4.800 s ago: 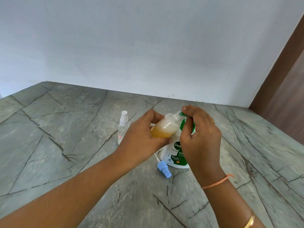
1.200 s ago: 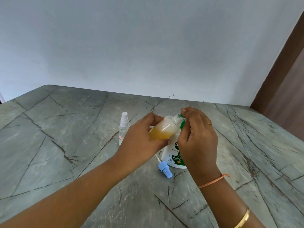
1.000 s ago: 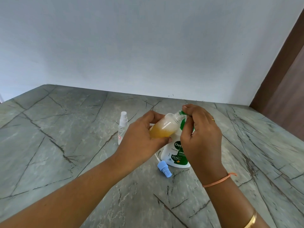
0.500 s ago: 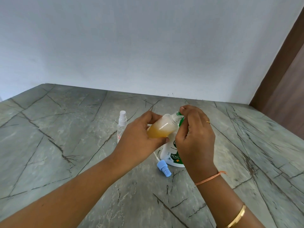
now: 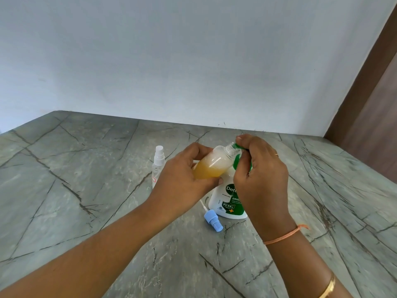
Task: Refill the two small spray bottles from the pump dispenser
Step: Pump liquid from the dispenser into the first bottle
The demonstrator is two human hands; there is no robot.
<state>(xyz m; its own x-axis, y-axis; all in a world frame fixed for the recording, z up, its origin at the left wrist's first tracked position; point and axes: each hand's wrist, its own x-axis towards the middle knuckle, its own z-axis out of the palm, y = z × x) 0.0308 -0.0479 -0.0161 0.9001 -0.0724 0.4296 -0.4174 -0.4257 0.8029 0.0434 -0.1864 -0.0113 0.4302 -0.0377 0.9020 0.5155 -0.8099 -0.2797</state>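
Observation:
My left hand (image 5: 182,179) grips a small open spray bottle (image 5: 214,164), tilted, about half full of amber liquid, its neck against the green nozzle of the pump dispenser (image 5: 227,201). The dispenser is a white bottle with a green label, standing on the grey counter (image 5: 86,190). My right hand (image 5: 260,179) is closed over its green pump head, hiding most of it. A blue spray cap (image 5: 213,220) with its dip tube lies on the counter in front of the dispenser. A second small clear spray bottle (image 5: 158,164) with a white cap stands upright to the left, behind my left hand.
The grey veined stone counter runs back to a pale wall (image 5: 193,61). A brown wooden panel (image 5: 369,117) borders the right side.
The hands and bottles stay in nearly the same place. My right hand bobs slightly up and down on the pump head between frames. The liquid level looks about the same.

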